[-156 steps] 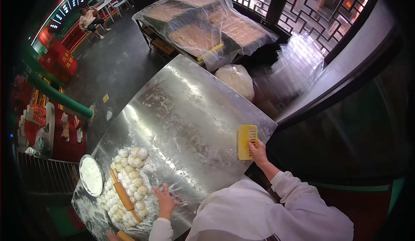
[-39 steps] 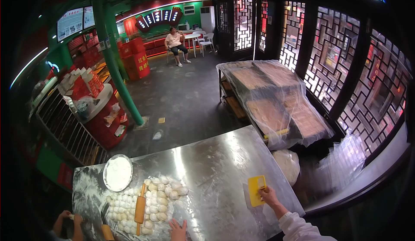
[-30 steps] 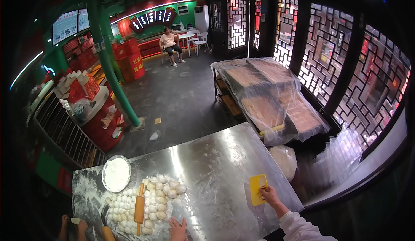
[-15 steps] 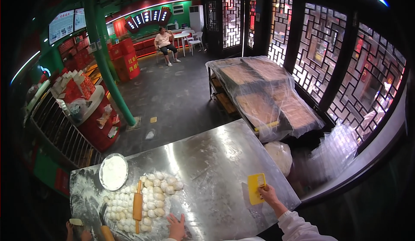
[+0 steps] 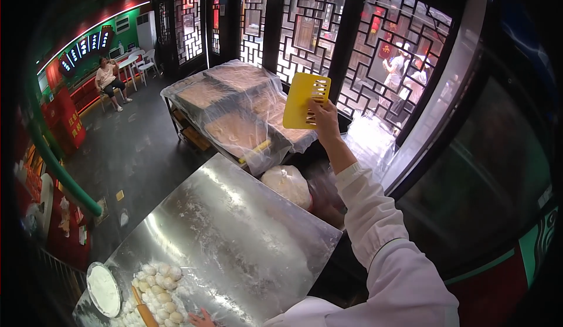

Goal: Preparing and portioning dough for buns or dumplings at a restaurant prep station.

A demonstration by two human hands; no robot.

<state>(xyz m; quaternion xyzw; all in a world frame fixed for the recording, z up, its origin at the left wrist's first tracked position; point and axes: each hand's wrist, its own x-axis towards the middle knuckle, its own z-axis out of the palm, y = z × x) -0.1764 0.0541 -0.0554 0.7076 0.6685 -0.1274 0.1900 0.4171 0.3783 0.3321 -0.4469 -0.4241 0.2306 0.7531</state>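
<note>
Raised high above the steel table, my right hand grips a yellow dough scraper by its slotted side, and its flat face shows. My left hand rests on the table at the lower edge of the view. Its fingers are stretched apart, and most of the hand is cut off. Just left of it lie many floured dough balls in a cluster. Across them lies a wooden rolling pin. A round bowl of flour stands at the table's left edge.
Beyond the table stands a rack of trays under clear plastic film. A pale, full plastic bag sits between rack and table. A green post rises at left. One person sits far back; others show beyond the lattice windows.
My right hand has lifted the scraper from over the table's right side to high in front of the rack. The view has swung right, leaving the hands at the lower left corner out of sight.
</note>
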